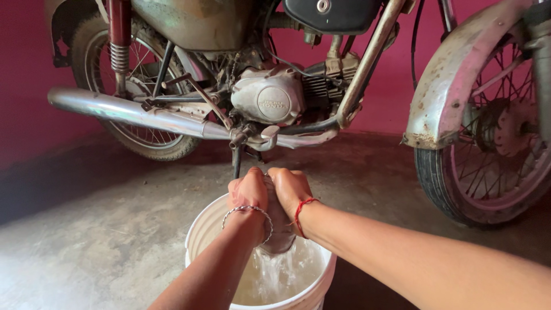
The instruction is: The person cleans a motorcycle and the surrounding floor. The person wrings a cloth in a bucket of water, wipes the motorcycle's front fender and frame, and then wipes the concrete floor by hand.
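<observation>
At lower centre, the left hand [248, 192] and right hand [290, 188] are clamping their fingers around a grey cloth [278, 229], wringing water into the white bucket [202, 229]; the dusty motorcycle [270, 100] above is awaiting wiping.

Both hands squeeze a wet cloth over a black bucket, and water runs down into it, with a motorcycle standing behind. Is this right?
One detail is wrong: the bucket is white, not black. The head view shows the left hand and right hand squeezing the wet cloth over it, water running down into it, and the motorcycle standing behind.
</observation>
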